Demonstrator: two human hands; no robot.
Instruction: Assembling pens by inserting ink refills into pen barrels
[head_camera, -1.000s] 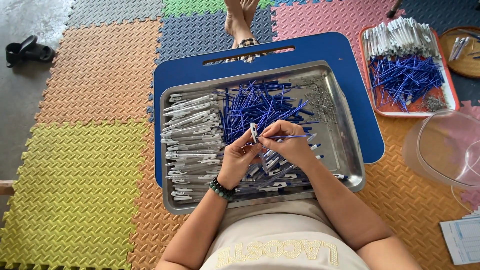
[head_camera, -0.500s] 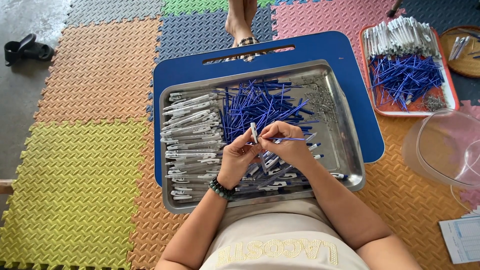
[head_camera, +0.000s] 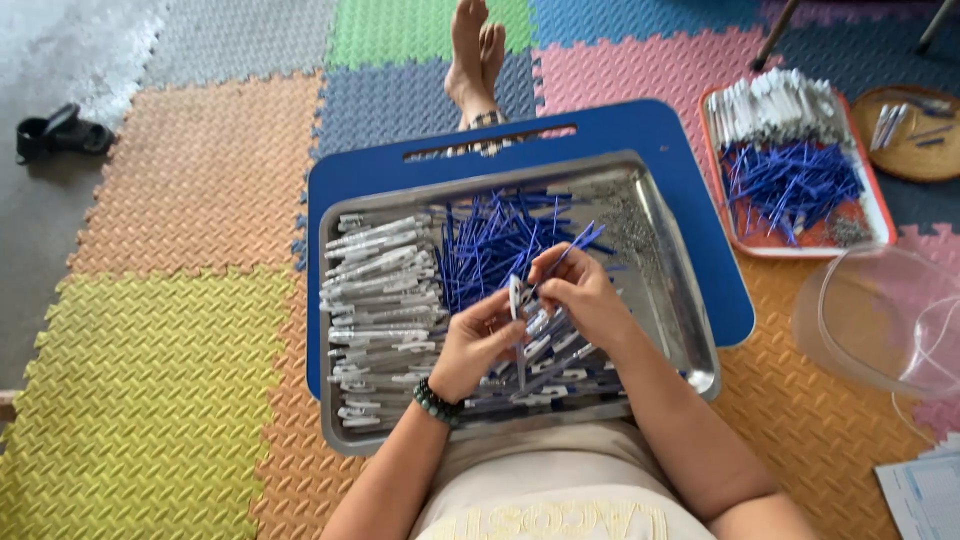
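Left hand (head_camera: 478, 340) pinches an upright white pen barrel (head_camera: 515, 300); right hand (head_camera: 580, 290), raised since a moment ago, grips a blue refill (head_camera: 575, 243) angled toward it. I cannot see the insertion point. Beyond my hands: steel tray (head_camera: 690, 330), loose blue refills (head_camera: 490, 235).

Pen parts (head_camera: 390, 300) crowd the metal tray (head_camera: 690, 340) from its left edge to its near edge; only its far right corner lies bare, and the blue lap desk's (head_camera: 700, 180) right edge stays open.
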